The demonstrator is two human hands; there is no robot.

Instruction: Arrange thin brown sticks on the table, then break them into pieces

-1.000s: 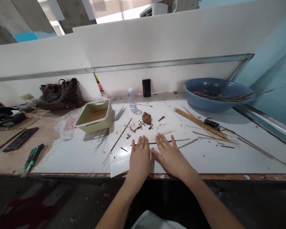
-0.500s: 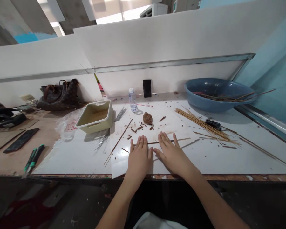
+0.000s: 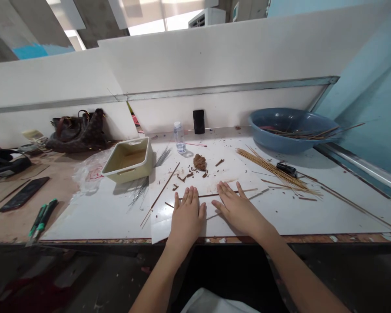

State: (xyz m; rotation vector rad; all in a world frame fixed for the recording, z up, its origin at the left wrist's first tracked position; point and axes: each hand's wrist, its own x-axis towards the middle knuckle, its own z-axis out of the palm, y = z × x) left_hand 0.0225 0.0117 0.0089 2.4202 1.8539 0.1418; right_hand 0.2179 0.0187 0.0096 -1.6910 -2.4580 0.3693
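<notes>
My left hand (image 3: 187, 214) lies flat, palm down, over the left part of a thin brown-coated stick (image 3: 208, 195) on the white board. My right hand (image 3: 236, 208) is also flat, its fingers stretched over the same stick, whose pale bare end shows on the right. A small gap parts the two thumbs. Beyond the hands sits a lump of brown clay (image 3: 200, 162) with crumbs around it. Another coated stick (image 3: 164, 188) lies slanted left of my left hand. A grey strip (image 3: 259, 194) reaches out from beside my right hand.
Left: a cream basin (image 3: 127, 174), a handbag (image 3: 78, 132), a phone (image 3: 24, 194) and green-black cutters (image 3: 43, 219). Behind: a bottle (image 3: 180, 139) and an upright phone (image 3: 198, 121). Right: bundled thin sticks (image 3: 270, 168), a black object (image 3: 286, 169) and a blue tub (image 3: 289, 141).
My hands are slightly further apart at the thumbs, with more of the stick showing between them. The whole view has shifted a little.
</notes>
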